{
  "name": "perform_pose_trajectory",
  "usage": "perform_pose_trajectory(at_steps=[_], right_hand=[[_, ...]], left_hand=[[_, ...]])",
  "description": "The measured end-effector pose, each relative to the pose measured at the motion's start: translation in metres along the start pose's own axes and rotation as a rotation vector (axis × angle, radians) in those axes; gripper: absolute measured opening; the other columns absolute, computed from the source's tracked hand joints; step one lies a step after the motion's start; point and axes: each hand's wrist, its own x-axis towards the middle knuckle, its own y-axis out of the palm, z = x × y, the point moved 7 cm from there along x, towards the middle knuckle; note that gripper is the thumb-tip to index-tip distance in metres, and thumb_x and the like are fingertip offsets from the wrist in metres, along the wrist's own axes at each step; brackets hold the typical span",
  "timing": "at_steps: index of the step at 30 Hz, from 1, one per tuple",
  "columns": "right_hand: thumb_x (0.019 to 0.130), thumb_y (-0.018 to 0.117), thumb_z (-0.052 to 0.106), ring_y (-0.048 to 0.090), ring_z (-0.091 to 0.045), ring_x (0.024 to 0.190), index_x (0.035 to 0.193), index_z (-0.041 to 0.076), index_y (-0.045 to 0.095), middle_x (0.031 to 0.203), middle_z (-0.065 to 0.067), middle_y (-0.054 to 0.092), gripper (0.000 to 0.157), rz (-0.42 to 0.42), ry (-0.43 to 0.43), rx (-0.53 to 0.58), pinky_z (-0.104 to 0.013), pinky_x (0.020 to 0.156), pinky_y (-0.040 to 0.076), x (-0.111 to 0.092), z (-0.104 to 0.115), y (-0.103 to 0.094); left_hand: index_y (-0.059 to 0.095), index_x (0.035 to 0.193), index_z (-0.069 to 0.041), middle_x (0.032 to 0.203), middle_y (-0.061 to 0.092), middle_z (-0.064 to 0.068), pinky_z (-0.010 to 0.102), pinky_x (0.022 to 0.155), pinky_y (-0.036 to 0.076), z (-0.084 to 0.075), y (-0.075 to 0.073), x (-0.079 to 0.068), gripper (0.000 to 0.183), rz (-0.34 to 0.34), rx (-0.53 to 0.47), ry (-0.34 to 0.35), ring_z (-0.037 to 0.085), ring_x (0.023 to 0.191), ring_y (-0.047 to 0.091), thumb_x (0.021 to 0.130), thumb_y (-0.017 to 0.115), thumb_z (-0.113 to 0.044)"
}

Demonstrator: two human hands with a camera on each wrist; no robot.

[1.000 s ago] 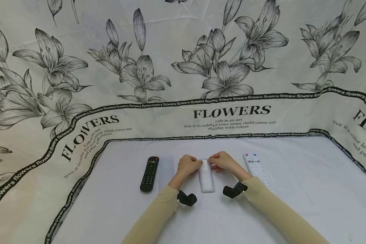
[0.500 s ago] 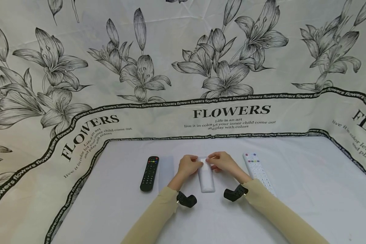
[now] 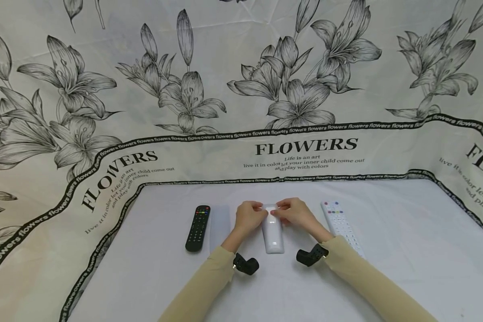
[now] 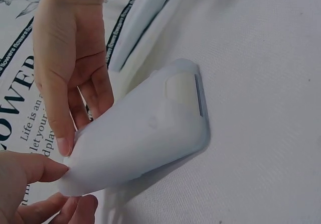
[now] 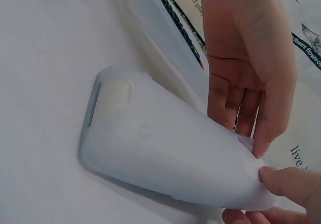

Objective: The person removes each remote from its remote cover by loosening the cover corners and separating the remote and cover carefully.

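A pale cloth (image 3: 209,163) printed with lilies and the word FLOWERS hangs behind a white table (image 3: 137,286). On the table, the head view gives the whole row: a black remote (image 3: 198,228), a translucent pouch (image 3: 220,226) just beside it, a cased remote (image 3: 273,237) between the two hands, and a white remote (image 3: 343,226) partly behind the right sleeve (image 3: 376,277). The cased remote points away from the person, and its buttons are out of sight in every view.

Both hands are at its far end. The left hand (image 3: 248,216) pinches one corner and the right hand (image 3: 295,212) the other, each closed to little more than the thickness of that end. From the head the fingers below are largely hidden; the left wrist view shows the left thumb on top and the left fingers curled underneath, and the right wrist view shows the same of the right hand. The two thumb tips lie close together.

Only the wrist views show the near end well: the cloudy cover (image 4: 133,133) lies over the remote, a cream patch (image 4: 181,92) shows near that end, and a dark slit (image 4: 199,94) runs along its edge. The left wrist view also catches the white remote's side, which the head view does not show; the coloured buttons along its top show only from the head.
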Motion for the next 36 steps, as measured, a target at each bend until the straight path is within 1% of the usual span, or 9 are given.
perform_pose_trajectory(at_steps=[6,10,15,18,23,26,30,33,36], right_hand=[[0.091,0.064,0.017,0.067,-0.015,0.074,0.121,-0.005,0.061,0.111,-0.023,0.066,0.037,0.006,-0.064,-0.01,-0.027,0.064,0.055,0.0,0.002,-0.003],[0.092,0.061,0.015,0.067,-0.014,0.073,0.12,-0.005,0.062,0.109,-0.022,0.068,0.034,0.003,-0.101,-0.027,-0.027,0.064,0.055,-0.001,0.003,-0.004],[0.093,0.059,0.012,0.067,-0.015,0.072,0.119,-0.007,0.062,0.108,-0.022,0.068,0.032,0.014,-0.145,-0.037,-0.027,0.065,0.055,-0.003,0.006,-0.005],[0.092,0.059,0.01,0.066,-0.014,0.072,0.118,-0.008,0.062,0.106,-0.022,0.068,0.031,0.025,-0.195,-0.069,-0.026,0.064,0.055,-0.003,0.008,-0.005],[0.091,0.058,0.005,0.066,-0.014,0.072,0.114,-0.01,0.063,0.101,-0.023,0.069,0.027,0.03,-0.282,-0.111,-0.025,0.063,0.055,-0.003,0.011,-0.005],[0.091,0.059,0.004,0.066,-0.015,0.069,0.112,-0.01,0.064,0.096,-0.022,0.07,0.025,0.007,-0.305,-0.113,-0.025,0.061,0.055,-0.003,0.012,-0.005],[0.092,0.058,0.004,0.063,-0.012,0.065,0.109,-0.009,0.065,0.089,-0.019,0.071,0.023,-0.045,-0.335,-0.158,-0.022,0.057,0.052,-0.005,0.013,-0.005],[0.092,0.059,0.005,0.061,-0.01,0.063,0.108,-0.009,0.066,0.084,-0.015,0.071,0.022,-0.087,-0.358,-0.187,-0.021,0.055,0.05,-0.007,0.016,-0.005],[0.093,0.059,0.007,0.06,-0.01,0.063,0.107,-0.008,0.067,0.08,-0.012,0.07,0.022,-0.121,-0.364,-0.184,-0.021,0.056,0.049,-0.009,0.018,-0.006]], left_hand=[[0.072,0.102,0.001,0.081,0.07,0.008,0.017,0.054,0.045,-0.003,-0.002,0.0,0.025,-0.036,0.016,0.04,0.009,0.065,0.059,0.08,0.065,-0.01],[0.071,0.106,0.0,0.083,0.07,0.007,0.016,0.055,0.044,-0.004,-0.001,-0.001,0.027,-0.025,0.022,0.055,0.009,0.067,0.058,0.082,0.064,-0.009],[0.07,0.11,0.001,0.087,0.07,0.007,0.016,0.057,0.044,-0.004,0.001,-0.001,0.03,0.005,0.056,0.088,0.009,0.071,0.059,0.083,0.061,-0.01],[0.069,0.111,0.002,0.089,0.07,0.008,0.017,0.057,0.045,-0.003,0.002,-0.001,0.03,0.033,0.07,0.099,0.009,0.07,0.058,0.086,0.06,-0.01],[0.066,0.115,0.003,0.095,0.069,0.01,0.018,0.054,0.047,-0.002,0.005,-0.002,0.029,0.091,0.067,0.095,0.008,0.066,0.058,0.092,0.056,-0.011],[0.064,0.117,0.004,0.096,0.068,0.011,0.018,0.054,0.047,-0.001,0.006,-0.002,0.03,0.121,0.053,0.089,0.008,0.064,0.058,0.094,0.053,-0.011],[0.063,0.119,0.006,0.095,0.067,0.012,0.018,0.052,0.048,0.0,0.008,-0.002,0.03,0.142,0.037,0.081,0.008,0.062,0.057,0.096,0.05,-0.011],[0.063,0.118,0.006,0.095,0.067,0.012,0.019,0.052,0.048,-0.001,0.008,-0.002,0.03,0.138,0.03,0.083,0.009,0.062,0.056,0.097,0.05,-0.011],[0.063,0.118,0.006,0.096,0.068,0.013,0.019,0.053,0.048,-0.002,0.007,-0.003,0.03,0.122,0.026,0.085,0.009,0.063,0.057,0.097,0.05,-0.011]])
